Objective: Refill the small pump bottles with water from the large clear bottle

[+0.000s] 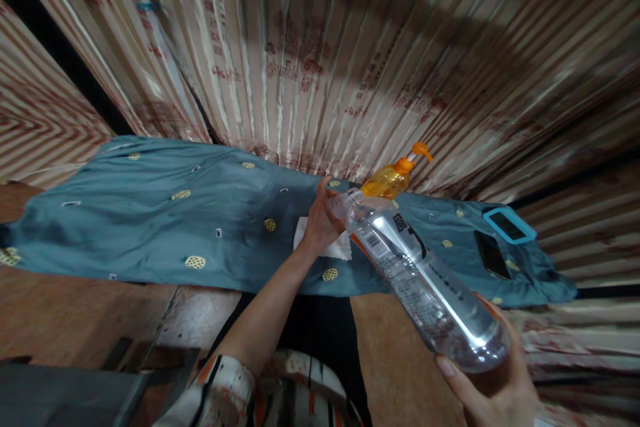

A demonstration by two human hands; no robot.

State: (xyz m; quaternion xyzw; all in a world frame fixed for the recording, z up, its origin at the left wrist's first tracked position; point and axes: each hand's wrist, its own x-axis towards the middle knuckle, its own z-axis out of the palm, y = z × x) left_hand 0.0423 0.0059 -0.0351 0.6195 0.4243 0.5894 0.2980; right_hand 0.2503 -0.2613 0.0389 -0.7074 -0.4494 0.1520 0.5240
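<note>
A large clear plastic bottle [425, 280] with a silver label slants across the view, its mouth end up and to the left. My right hand [493, 380] is closed around its base. At the mouth end my left hand [323, 217] is closed around a small clear plastic piece [340, 205]; whether this is a small cup or the bottle's own neck I cannot tell. Under my left hand lies a white tissue [340, 248] on the blue-green cloth [240, 213]. Just behind the bottle's neck stands an orange pump bottle [387, 180] with yellow liquid.
Toward the right end of the cloth lie a dark phone [491, 255] and a light-blue framed device [510, 225]. A pleated, printed curtain [300, 60] hangs behind the cloth-covered surface. Grey furniture [65, 393] stands at the lower left.
</note>
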